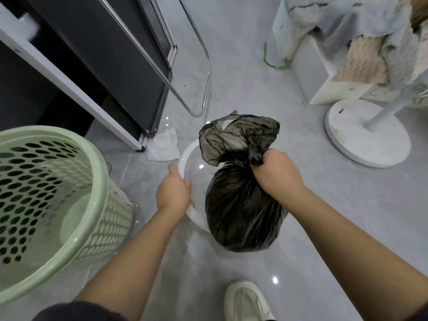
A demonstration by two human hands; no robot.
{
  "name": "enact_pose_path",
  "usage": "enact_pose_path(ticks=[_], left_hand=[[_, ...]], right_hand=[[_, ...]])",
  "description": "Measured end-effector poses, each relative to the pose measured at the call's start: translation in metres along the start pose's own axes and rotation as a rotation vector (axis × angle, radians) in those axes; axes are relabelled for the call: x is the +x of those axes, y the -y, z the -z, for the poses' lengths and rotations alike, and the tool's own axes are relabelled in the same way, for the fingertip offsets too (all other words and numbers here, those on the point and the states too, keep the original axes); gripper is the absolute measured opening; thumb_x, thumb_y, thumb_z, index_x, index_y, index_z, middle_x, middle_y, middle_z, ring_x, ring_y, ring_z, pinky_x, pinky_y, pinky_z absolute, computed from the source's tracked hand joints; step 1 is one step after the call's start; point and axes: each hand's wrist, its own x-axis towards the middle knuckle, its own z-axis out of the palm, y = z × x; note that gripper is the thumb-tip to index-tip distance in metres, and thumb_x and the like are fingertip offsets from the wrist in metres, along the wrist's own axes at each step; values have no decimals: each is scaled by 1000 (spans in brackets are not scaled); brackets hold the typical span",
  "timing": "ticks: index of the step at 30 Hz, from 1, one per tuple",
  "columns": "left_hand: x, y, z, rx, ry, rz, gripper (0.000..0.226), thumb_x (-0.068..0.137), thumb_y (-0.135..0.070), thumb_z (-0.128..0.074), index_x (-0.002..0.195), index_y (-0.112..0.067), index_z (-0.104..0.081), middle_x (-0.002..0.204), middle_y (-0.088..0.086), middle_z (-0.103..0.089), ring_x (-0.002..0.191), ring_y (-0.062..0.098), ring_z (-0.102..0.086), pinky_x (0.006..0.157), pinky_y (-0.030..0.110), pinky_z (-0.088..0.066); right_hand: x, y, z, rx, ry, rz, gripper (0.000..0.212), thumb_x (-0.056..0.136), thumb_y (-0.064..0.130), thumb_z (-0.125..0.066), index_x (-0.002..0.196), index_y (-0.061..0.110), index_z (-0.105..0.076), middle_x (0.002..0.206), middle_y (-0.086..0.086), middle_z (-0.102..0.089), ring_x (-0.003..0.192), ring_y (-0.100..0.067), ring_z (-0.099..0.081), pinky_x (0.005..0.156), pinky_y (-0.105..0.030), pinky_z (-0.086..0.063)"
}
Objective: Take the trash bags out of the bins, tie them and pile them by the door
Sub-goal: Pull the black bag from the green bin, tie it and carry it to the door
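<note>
A full, glossy black plastic trash bag (243, 209) is being held up by its gathered neck in the right hand (274, 174), whose fingers are clenched tight around the twisted plastic; the loose bag top is flaring out above the fist. The bag is hanging over the right part of a small round white plastic bin (185, 156) standing on the grey tiled floor (324, 228). The bin's near-left rim is being gripped by the left hand (172, 193), thumb out over the rim, fingers curled under. A pale green perforated plastic laundry basket (53, 200) is being seen at left, a crumpled white tissue (164, 147) just beyond the bin, a round white fan base (366, 135) at right. A white sneaker (246, 302) is showing at the bottom edge.
</note>
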Motion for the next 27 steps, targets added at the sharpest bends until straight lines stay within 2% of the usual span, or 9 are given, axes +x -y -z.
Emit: enact_pose_path(ticks=[2,4,8,12,16,18,21,25,27], left_hand=[[-4,-9,40,143,-92,-133,25,94,-18,-41,115,-5,-42,85,17,-61,70,33,-52,56,36,-35],[-6,-14,81,282,-147,-201,26,96,-18,-39,118,-5,-43,94,18,-63,81,37,-59,58,36,-34],[-15,-13,158,474,-231,-215,21,93,-7,-41,112,-4,-47,98,16,-66,87,35,-64,58,35,-35],[-33,17,240,467,-258,-39,24,93,-6,-39,115,-2,-49,104,18,-63,93,36,-61,62,37,-38],[-46,104,293,422,-294,211,28,91,-7,-36,115,-2,-49,109,21,-60,99,40,-57,70,41,-39],[-55,145,296,392,-285,319,26,89,-8,-38,113,-1,-48,105,22,-61,94,40,-57,68,41,-42],[-66,186,286,384,-272,443,22,88,-8,-40,108,-2,-45,98,20,-63,90,39,-60,66,40,-43],[-62,217,273,260,-244,557,26,91,-12,-39,111,0,-50,104,22,-63,92,39,-60,68,40,-43],[-57,224,269,218,-225,590,28,92,-13,-38,110,2,-55,100,22,-63,82,35,-59,65,39,-46]], right_hand=[[-6,16,13,-31,-11,28,33,89,29,-50,59,15,-42,62,0,-43,62,-29,-45,59,-32,-36],[-13,34,30,-49,-25,68,31,89,30,-49,63,14,-45,62,1,-42,67,-31,-45,62,-33,-36],[-29,73,65,-136,-73,165,30,90,30,-48,66,11,-44,64,-3,-41,71,-31,-44,64,-33,-37],[-43,105,88,-160,-109,220,25,90,30,-47,77,8,-50,70,-7,-43,73,-32,-46,66,-34,-38],[-56,134,84,-125,-123,260,23,89,28,-45,78,8,-51,79,-12,-52,77,-33,-49,68,-34,-39],[-60,145,69,-131,-79,276,25,90,30,-44,85,8,-56,93,-18,-60,83,-35,-53,70,-34,-39],[-65,151,40,-177,6,277,35,91,36,-42,104,10,-61,114,-16,-63,102,-36,-59,78,-36,-43],[-66,146,8,-207,77,263,33,91,35,-44,101,10,-62,112,-14,-65,102,-35,-60,74,-34,-42],[-65,142,-3,-194,93,239,31,90,36,-45,99,11,-61,110,-14,-65,101,-34,-60,74,-35,-43]])
